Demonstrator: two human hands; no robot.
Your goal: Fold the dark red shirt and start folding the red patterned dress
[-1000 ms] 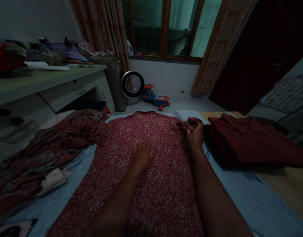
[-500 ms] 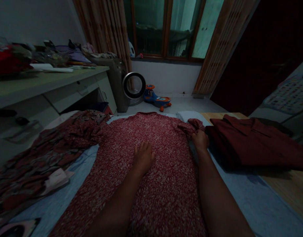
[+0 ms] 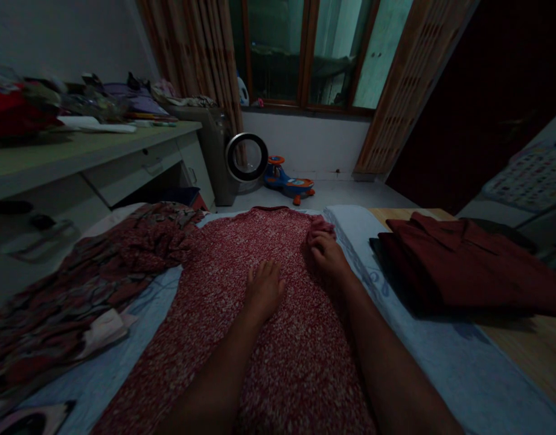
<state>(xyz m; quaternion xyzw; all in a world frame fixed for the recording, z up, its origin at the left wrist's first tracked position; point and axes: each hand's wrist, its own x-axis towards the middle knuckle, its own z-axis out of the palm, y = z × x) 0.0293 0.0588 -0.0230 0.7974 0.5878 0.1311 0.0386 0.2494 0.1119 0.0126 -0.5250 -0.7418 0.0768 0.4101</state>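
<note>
A red garment with a fine white pattern [image 3: 241, 266] lies spread face down or up, I cannot tell which, with its neckline at the far end. On its middle rests my left hand [image 3: 265, 291], flat with the fingers apart. My right hand [image 3: 328, 254] grips the garment's bunched right sleeve [image 3: 320, 228] and holds it over the upper right part of the body. The left sleeve spreads out toward a patterned cloth [image 3: 78, 290] and merges with it in the dim light. Underneath is a light blue cover [image 3: 445, 362].
Folded dark red clothes [image 3: 477, 260] are stacked at the right, partly over a wooden surface [image 3: 522, 344]. A cluttered counter [image 3: 146, 142] with drawers runs along the left. Beyond stand a washing machine with its round door [image 3: 247, 157] swung out and a blue-orange ride-on toy [image 3: 289, 180].
My right hand has moved left with the sleeve, bringing it from beyond the garment's right edge onto its body. My left hand has stayed in place.
</note>
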